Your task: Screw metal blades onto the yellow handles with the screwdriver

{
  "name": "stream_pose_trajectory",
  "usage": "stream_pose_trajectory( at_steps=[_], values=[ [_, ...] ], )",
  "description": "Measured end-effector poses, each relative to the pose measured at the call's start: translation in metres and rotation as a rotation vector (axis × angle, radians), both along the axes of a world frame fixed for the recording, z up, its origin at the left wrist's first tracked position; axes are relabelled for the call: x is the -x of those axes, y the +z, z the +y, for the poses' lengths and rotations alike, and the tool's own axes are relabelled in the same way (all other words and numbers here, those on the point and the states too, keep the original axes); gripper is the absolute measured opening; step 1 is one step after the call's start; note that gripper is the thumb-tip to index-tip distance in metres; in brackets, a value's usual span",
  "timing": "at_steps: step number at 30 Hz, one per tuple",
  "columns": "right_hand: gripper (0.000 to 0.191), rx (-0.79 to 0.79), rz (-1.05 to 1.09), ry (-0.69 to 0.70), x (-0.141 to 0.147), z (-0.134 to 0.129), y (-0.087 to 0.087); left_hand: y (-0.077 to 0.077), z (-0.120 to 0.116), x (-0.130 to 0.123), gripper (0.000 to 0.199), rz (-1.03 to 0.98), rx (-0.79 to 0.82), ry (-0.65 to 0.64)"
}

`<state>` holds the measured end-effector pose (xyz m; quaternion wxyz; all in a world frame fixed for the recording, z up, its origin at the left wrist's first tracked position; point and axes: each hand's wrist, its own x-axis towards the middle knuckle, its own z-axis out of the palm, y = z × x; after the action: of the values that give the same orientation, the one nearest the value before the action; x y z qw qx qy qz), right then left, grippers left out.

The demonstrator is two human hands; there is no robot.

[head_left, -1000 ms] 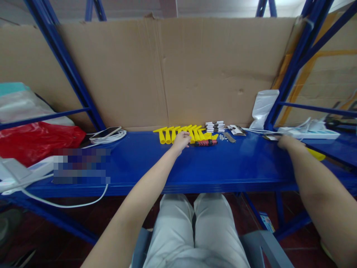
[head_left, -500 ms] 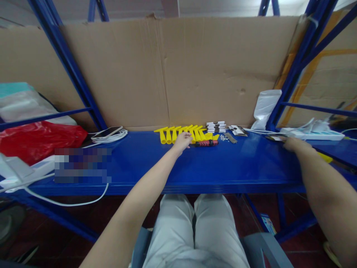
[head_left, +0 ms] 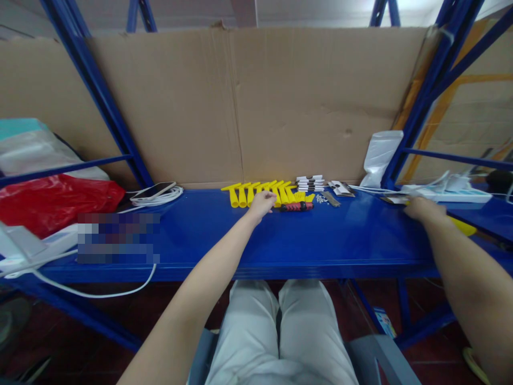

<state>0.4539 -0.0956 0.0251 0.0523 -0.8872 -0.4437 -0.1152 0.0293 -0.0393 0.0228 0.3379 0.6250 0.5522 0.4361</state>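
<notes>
My left hand (head_left: 262,206) rests on the blue bench, fingers curled, against a row of yellow T-shaped plastic pieces (head_left: 242,195) with hollow round handles. Whether it grips anything is hidden. Just right of it lies a red-and-black tool handle (head_left: 297,207), perhaps a screwdriver. Small silvery parts (head_left: 321,198) and thin metal strips (head_left: 331,199) sit beyond that. Far to the right, my right hand (head_left: 425,209) bends down with curled fingers beside a flat packet (head_left: 396,199). A yellow piece (head_left: 463,226) shows partly behind my right forearm. What those fingers hold cannot be made out.
Stacked white-and-black pieces (head_left: 310,183) and small packets (head_left: 341,188) stand at the back. A white power strip (head_left: 449,193) with cables lies right. On the left are a phone (head_left: 154,190), coiled cable and a red bag (head_left: 60,203). Cardboard (head_left: 280,107) backs the bench.
My right hand has shifted slightly left and down at the right end of the bench. My left hand stays almost still by the yellow pieces.
</notes>
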Motion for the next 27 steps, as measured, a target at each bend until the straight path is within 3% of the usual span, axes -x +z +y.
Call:
stream_pose_trajectory(
  at_steps=[3, 6, 10, 14, 17, 21, 24, 27],
  values=[
    [0.047, 0.010, 0.045, 0.005, 0.012, -0.006, 0.006, -0.002, 0.003, 0.004, 0.014, 0.134, -0.111, 0.034],
    [0.049, -0.119, 0.038, 0.113, 0.031, -0.007, 0.012, -0.005, 0.006, 0.006, 0.014, 0.304, -0.270, 0.060],
    [0.048, -0.256, 0.032, 0.320, 0.067, 0.003, 0.015, -0.006, 0.003, 0.006, 0.015, 0.478, -0.341, 0.036],
    [0.041, -0.371, 0.020, 0.581, 0.114, 0.019, 0.017, -0.004, -0.002, 0.008, 0.018, 0.560, -0.307, 0.123],
    [0.036, -0.452, 0.003, 0.766, 0.153, 0.030, 0.022, -0.002, -0.002, 0.015, 0.025, 0.553, -0.287, 0.222],
    [0.032, -0.498, 0.068, 0.853, 0.193, 0.042, 0.035, -0.002, 0.005, 0.030, 0.039, 0.461, -0.232, 0.411],
    [0.031, -0.527, 0.127, 0.884, 0.206, 0.053, 0.038, -0.005, 0.016, 0.042, 0.053, 0.296, -0.155, 0.573],
    [0.031, -0.572, 0.246, 0.862, 0.205, 0.062, 0.026, -0.010, 0.028, 0.052, 0.055, 0.144, -0.075, 0.665]
  ],
)
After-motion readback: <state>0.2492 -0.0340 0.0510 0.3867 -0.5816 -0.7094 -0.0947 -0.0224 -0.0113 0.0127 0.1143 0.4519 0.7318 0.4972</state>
